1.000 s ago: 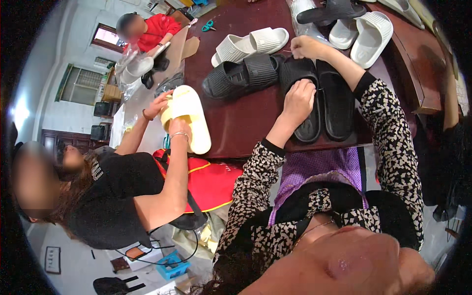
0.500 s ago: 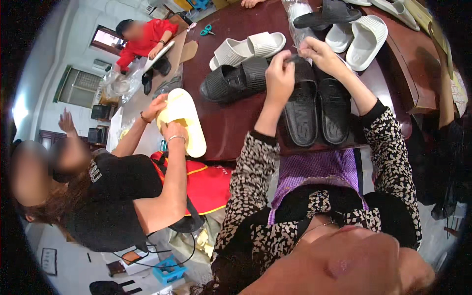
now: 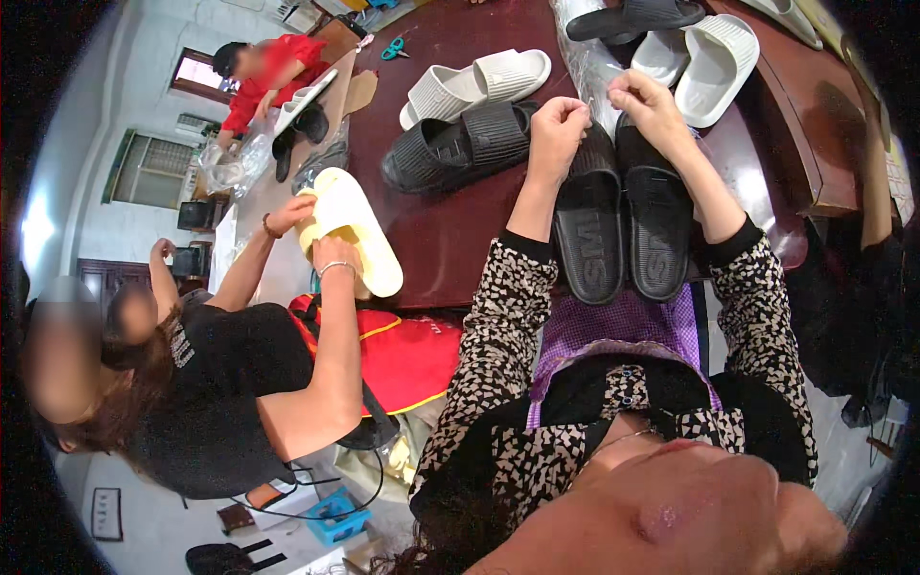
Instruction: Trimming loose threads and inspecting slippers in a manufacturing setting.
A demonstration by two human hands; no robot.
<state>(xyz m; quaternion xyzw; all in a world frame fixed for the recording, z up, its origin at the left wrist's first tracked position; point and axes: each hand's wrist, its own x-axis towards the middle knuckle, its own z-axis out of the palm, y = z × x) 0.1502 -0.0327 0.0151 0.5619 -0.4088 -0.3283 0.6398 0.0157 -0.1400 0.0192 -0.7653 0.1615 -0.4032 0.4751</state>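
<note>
A pair of black slide sandals lies side by side in front of me, the left slide (image 3: 591, 235) and the right slide (image 3: 659, 230), heels at the near table edge. Over their far ends, my left hand (image 3: 558, 134) is closed in a pinch. A little apart from it, my right hand (image 3: 654, 110) also pinches with thumb and forefinger. Whatever is in the fingertips is too small to make out. Clear plastic (image 3: 586, 62) lies just beyond and between my hands.
Left on the dark red table (image 3: 422, 259) lie a black slide (image 3: 455, 149) and a light grey pair (image 3: 474, 86). More grey slides (image 3: 714, 72) sit at the right. Teal scissors (image 3: 394, 49) lie far off. A co-worker at the left handles a yellow slide (image 3: 359, 235).
My hands have drawn slightly apart. The black pair appears a little nearer to me. The co-worker in red has leaned over the table.
</note>
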